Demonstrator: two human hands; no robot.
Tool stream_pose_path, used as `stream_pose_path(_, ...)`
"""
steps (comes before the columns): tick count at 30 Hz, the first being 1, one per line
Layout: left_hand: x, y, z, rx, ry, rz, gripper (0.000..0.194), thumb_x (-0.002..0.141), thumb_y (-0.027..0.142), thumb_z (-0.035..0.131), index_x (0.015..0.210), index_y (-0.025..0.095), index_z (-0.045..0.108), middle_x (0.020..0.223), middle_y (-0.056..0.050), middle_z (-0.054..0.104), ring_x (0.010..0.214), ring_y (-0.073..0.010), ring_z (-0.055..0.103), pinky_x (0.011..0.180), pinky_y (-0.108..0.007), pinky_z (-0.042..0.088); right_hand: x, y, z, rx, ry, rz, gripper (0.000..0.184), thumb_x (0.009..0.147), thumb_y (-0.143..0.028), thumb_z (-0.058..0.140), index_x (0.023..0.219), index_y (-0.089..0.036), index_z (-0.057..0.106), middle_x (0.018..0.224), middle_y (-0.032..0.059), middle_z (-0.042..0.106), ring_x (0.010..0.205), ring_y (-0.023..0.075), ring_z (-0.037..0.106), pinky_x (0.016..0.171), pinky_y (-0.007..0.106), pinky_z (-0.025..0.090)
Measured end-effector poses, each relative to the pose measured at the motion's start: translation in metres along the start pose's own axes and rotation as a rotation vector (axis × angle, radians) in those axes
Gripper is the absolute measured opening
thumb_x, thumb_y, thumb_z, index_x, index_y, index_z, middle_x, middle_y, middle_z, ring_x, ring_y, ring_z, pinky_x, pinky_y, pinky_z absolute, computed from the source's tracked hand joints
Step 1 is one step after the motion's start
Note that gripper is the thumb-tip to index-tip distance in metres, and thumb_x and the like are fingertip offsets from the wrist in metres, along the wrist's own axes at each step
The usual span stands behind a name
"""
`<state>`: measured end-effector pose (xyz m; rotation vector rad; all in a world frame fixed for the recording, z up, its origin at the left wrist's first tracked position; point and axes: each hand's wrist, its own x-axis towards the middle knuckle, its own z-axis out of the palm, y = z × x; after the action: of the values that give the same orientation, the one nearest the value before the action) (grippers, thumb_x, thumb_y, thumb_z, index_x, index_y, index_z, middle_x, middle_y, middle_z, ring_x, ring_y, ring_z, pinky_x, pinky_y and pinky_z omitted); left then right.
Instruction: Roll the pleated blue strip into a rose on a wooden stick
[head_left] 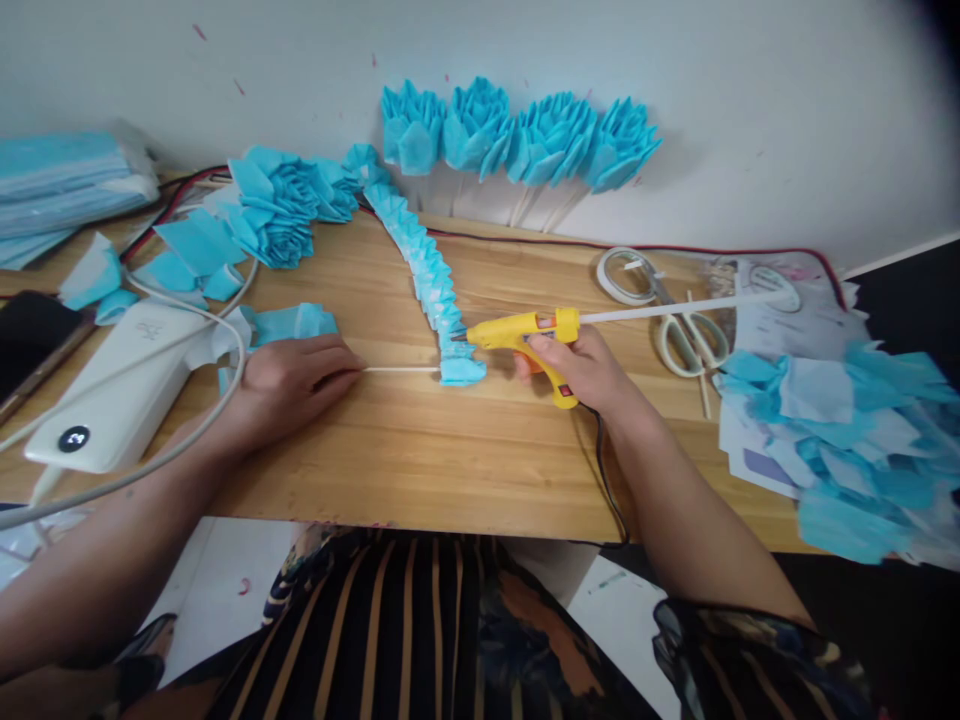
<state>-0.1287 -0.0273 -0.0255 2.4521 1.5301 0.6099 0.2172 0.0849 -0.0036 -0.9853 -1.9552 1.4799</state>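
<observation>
My right hand [581, 368] is closed round the handle of a yellow glue gun [525, 332], whose nozzle points left at the near end of a long pleated blue paper strip [427, 275]. A white glue stick [660, 313] sticks out of the gun's back. My left hand [289, 385] lies fingers-down on the wooden table [450, 450], pinching a thin white stick [401, 369] that runs right to the folded end of the strip [461, 370].
A white power bank [112, 395] with a cable and a dark phone [30, 335] lie at left. Blue paper flowers [517, 135] lean on the wall; more blue paper [277, 205] sits behind. Scissors [686, 335], a tape roll [622, 275] and paper scraps [840, 440] are at right.
</observation>
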Motion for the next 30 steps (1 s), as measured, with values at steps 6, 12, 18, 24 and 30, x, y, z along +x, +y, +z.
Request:
stream_pose_path(6,0.001,0.001,-0.001,-0.029,-0.01,-0.028,0.034,0.106,0.038,0.045,0.095,0.02,0.072,0.096,-0.006,0.077,0.087,-0.0191,0.071,0.075,-0.029,0.051,-0.001,0.006,-0.004,-0.006,0.024,0.011,0.055,0.093,-0.069,0.062,0.07,-0.02,0.069,0.064,0.0022,0.068,0.056,0.0117,0.059,0.048,0.024,0.046)
stream_pose_path(12,0.0,0.001,0.0,-0.003,-0.005,0.0,0.032,0.108,0.035,0.045,0.096,0.02,0.07,0.096,-0.005,0.075,0.088,-0.0185,0.071,0.076,-0.028,0.05,0.0,0.009,-0.007,0.015,0.03,0.021,0.055,0.091,-0.07,0.064,0.072,-0.019,0.069,0.064,0.0017,0.067,0.056,0.0118,0.06,0.048,0.024,0.045)
stream_pose_path(18,0.0,0.001,-0.001,0.0,-0.011,-0.017,0.033,0.108,0.037,0.044,0.096,0.021,0.07,0.095,-0.004,0.075,0.087,-0.0178,0.071,0.076,-0.027,0.051,0.001,0.009,-0.007,0.024,0.039,0.029,0.056,0.089,-0.073,0.066,0.073,-0.019,0.069,0.064,0.0017,0.068,0.056,0.0122,0.061,0.046,0.024,0.045)
stream_pose_path(24,0.0,0.0,-0.002,0.013,-0.015,0.012,0.034,0.109,0.036,0.045,0.097,0.019,0.071,0.096,-0.005,0.074,0.087,-0.0178,0.07,0.075,-0.028,0.05,0.0,0.011,-0.01,-0.019,0.031,0.019,0.056,0.091,-0.071,0.064,0.072,-0.019,0.071,0.065,0.0026,0.069,0.056,0.0118,0.06,0.048,0.024,0.047)
stream_pose_path(30,0.0,0.002,-0.003,0.013,-0.052,-0.03,0.033,0.109,0.037,0.044,0.099,0.02,0.071,0.099,-0.004,0.075,0.09,-0.0184,0.071,0.079,-0.029,0.052,-0.004,0.007,-0.018,-0.07,0.018,0.029,0.047,0.092,-0.064,0.067,0.08,-0.02,0.077,0.079,0.0054,0.077,0.067,0.0143,0.066,0.048,0.023,0.049)
